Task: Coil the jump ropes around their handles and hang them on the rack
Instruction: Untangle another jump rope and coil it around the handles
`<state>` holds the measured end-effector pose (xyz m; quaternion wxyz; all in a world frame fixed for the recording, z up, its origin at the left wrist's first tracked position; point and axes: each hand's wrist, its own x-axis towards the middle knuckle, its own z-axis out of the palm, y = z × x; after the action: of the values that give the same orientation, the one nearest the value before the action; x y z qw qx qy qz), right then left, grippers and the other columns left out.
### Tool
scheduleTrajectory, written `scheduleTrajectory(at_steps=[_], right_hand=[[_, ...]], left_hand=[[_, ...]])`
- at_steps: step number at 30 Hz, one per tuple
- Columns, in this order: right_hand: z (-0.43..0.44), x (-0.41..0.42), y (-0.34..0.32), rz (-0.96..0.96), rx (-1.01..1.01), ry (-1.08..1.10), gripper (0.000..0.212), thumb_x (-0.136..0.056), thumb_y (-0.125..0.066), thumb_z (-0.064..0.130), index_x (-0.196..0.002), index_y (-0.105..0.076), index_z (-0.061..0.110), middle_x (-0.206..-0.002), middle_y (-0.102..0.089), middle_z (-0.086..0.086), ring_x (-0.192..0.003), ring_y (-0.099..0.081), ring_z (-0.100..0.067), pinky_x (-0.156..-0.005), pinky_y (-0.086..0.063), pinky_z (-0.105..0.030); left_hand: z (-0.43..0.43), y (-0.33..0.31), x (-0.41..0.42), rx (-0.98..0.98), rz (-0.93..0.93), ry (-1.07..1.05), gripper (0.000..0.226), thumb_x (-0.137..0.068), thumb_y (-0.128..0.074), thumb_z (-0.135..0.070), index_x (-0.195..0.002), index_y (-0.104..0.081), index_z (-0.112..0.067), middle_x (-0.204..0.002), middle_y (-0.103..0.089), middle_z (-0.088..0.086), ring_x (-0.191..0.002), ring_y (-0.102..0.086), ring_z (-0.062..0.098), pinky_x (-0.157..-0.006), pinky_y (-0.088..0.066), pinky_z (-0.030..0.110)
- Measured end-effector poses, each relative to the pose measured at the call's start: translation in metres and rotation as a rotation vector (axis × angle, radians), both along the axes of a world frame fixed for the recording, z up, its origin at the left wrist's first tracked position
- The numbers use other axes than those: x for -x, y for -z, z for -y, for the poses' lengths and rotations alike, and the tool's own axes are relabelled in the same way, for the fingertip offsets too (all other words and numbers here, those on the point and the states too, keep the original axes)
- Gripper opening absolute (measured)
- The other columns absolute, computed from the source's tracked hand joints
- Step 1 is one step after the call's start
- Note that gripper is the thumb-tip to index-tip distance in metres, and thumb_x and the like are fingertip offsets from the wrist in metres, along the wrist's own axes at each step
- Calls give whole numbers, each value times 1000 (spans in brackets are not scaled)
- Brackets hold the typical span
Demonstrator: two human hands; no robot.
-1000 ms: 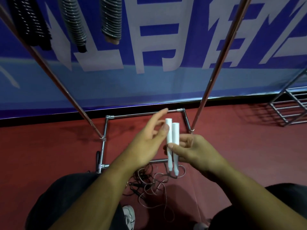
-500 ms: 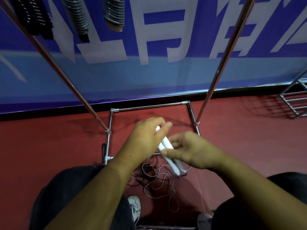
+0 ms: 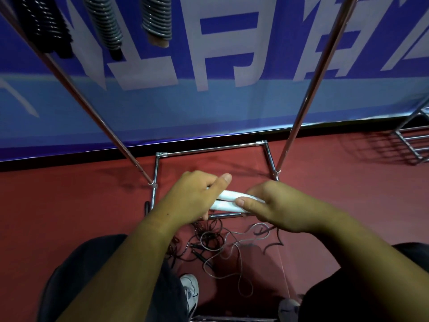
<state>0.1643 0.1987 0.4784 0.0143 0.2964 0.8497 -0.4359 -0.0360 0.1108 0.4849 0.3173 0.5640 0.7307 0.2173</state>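
A: In the head view, what is held, and how?

B: Two white handles [image 3: 228, 201] are held side by side, nearly level, above the red floor [image 3: 69, 205] in front of the rack [image 3: 209, 148]. Their left end is wrapped by the left hand [image 3: 192, 198]. Their right end is pinched by the right hand [image 3: 274, 208], thumb on top. Neither hand is free.

A: Where is the cord?

B: A pale cord [image 3: 241, 240] is seen hanging below the right hand and lying in loose loops on the floor. None of it is wound on yet.

A: How is the coiling best done?

B: The handles should be kept pressed together and parallel by the left hand, so that no gap is opened. The cord is best taken close to where it leaves the handles and laid on in tight turns, each touching the last, with light tension kept. The slack should be drawn clear of the dark tangle [image 3: 206, 231] beside it, or a snag is likely.

A: And the counts?

B: Two handles, two hands and one pale cord are counted. Three coils [image 3: 104, 22] are seen hung at the top left. Two slanting poles [image 3: 308, 94] of the rack are seen, and two shoes [image 3: 189, 289] are partly shown. How many ropes are in the tangle cannot be told.
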Motion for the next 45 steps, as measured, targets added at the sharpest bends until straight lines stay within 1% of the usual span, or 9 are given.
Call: scheduleTrajectory(at_steps=[8,12,16,21,23,27,33,39,45], right_hand=[[-1,-2,-5,28,86,-75,47,-100,-56,47,-66,-61,15,-56,-57,1,-51,-47,-12,-54,-42,-29],[-5,-3,-4,-56,24,-62,49,-98,-60,47,-62,-54,15,-57,-48,3,-52,-40,-9,-54,-37,-28],[-6,-2,-11,-170,25,69,40,-95,-65,44,-71,-68,11,-53,-55,-1,-46,-44,-6,-48,-38,-21],[-14,-4,-16,-528,520,424,50,-97,-53,47,-80,-60,0,-57,-28,-5,-53,-21,-19,-53,-22,-33],[-17,-4,-15,-599,607,470,51,-100,-49,40,-88,-54,-9,-60,-32,-7,-52,-25,-18,-53,-24,-34],[-11,0,-10,-599,622,456,41,-105,-40,25,-80,-71,14,-65,-40,-9,-55,-32,-21,-56,-26,-38],[1,8,-6,-646,414,454,44,-100,-41,39,-86,-70,9,-63,-42,-5,-57,-38,-18,-53,-36,-27],[19,20,6,-558,326,325,36,-102,-40,39,-91,-68,20,-71,-52,-3,-70,-47,-21,-68,-43,-36],[30,29,15,-465,298,309,53,-103,-30,55,-87,-66,20,-74,-67,-8,-76,-61,-29,-82,-50,-54]], left_hand=[[8,3,-12,0,-166,171,69,-105,-31,-61,-63,-63,-16,-52,-58,4,-51,-55,16,-57,-42,39],[6,2,-16,-25,-145,142,65,-109,-34,-48,-53,-46,-16,-48,-45,1,-49,-43,12,-57,-26,29],[2,5,-13,-37,-93,40,69,-108,-33,-49,-56,-50,-9,-46,-49,6,-46,-48,12,-49,-31,22],[-1,-3,-1,7,98,-143,69,-108,-33,-53,-60,-59,-10,-47,-59,6,-38,-51,10,-45,-38,21],[0,-3,2,40,206,-194,68,-107,-34,-56,-63,-61,-13,-47,-58,4,-38,-50,14,-44,-38,20],[0,-2,-4,10,546,-287,62,-107,-38,-53,-63,-56,-12,-45,-48,4,-38,-40,17,-43,-31,23],[-3,-11,-7,-89,1009,-405,59,-107,-37,-49,-67,-47,-7,-44,-33,5,-33,-23,14,-41,-15,25],[-8,-8,-15,-80,1127,-527,64,-106,-36,-55,-60,-50,-13,-45,-30,6,-33,-21,14,-37,-20,20],[-18,-6,-24,-150,1121,-617,58,-106,-38,-52,-69,-45,-9,-44,-34,3,-30,-25,13,-36,-17,18]])
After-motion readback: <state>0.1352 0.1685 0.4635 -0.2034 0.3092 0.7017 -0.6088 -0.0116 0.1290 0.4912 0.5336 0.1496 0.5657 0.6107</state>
